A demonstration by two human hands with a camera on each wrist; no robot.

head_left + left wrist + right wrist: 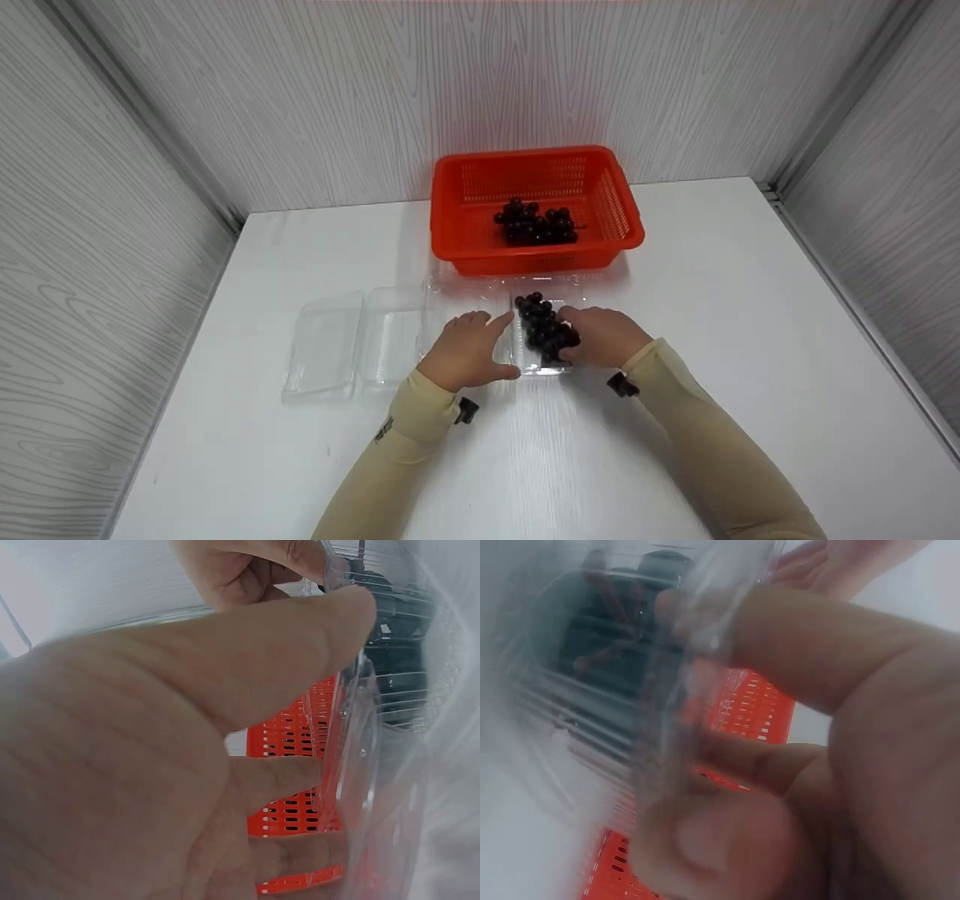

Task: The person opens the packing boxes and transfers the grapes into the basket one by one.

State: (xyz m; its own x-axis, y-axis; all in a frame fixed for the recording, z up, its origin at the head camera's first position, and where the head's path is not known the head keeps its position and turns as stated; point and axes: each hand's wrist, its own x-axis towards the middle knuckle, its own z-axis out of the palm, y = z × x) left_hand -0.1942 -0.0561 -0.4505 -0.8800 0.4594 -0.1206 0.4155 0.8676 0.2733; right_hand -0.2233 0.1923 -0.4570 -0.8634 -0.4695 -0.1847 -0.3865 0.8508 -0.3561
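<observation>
A bunch of dark grapes [544, 330] lies in the right half of a clear plastic clamshell box [544, 370], whose other half lies flat to the left. My right hand [607, 335] grips the bunch's right side between curled fingers and thumb. In the right wrist view the thumb [795, 637] reaches over the clear wall to the grapes [607, 652]; this view is blurred. My left hand [469, 352] is over the left half, fingers spread and thumb stretched apart. In the left wrist view the left thumb [285, 645] is straight beside the box's edge, and nothing is gripped.
A red plastic basket [525, 262] stands behind the box with more dark grapes [534, 225] inside. Another clear clamshell box [326, 349] lies unfolded at the left on the white table [525, 457]. Pale wood-grain panels [337, 97] enclose the back and sides.
</observation>
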